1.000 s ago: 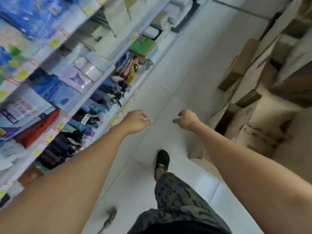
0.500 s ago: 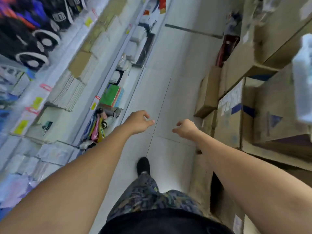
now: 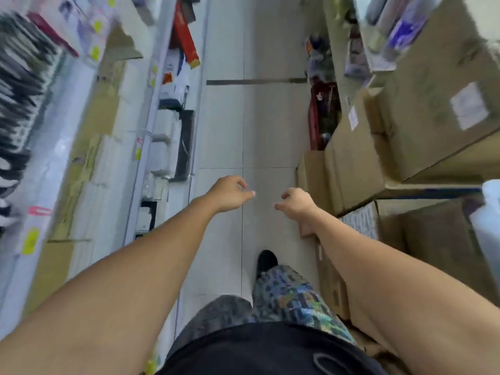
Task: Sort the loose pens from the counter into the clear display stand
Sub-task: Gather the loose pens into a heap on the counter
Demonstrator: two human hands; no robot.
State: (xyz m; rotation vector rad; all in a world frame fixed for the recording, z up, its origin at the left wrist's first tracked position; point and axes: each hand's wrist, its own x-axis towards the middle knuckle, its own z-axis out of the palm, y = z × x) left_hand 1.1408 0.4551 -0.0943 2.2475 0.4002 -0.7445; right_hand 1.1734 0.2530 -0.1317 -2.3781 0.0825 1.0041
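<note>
My left hand [image 3: 230,193] and my right hand [image 3: 295,203] are held out in front of me over the aisle floor, a short gap between them. Both have loosely curled fingers and hold nothing. No pens, counter or clear display stand show in this view. My patterned trouser leg and black shoe [image 3: 266,259] step forward below the hands.
A white tiled aisle floor [image 3: 224,125] runs ahead. Stocked stationery shelves [image 3: 162,125] line the left side. Stacked cardboard boxes [image 3: 378,147] crowd the right side, and a red bin [image 3: 318,117] stands further up on the right.
The view has swung forward along the aisle as I walk; shelves and boxes slide past. Both hands stay out front, empty, a little closer together.
</note>
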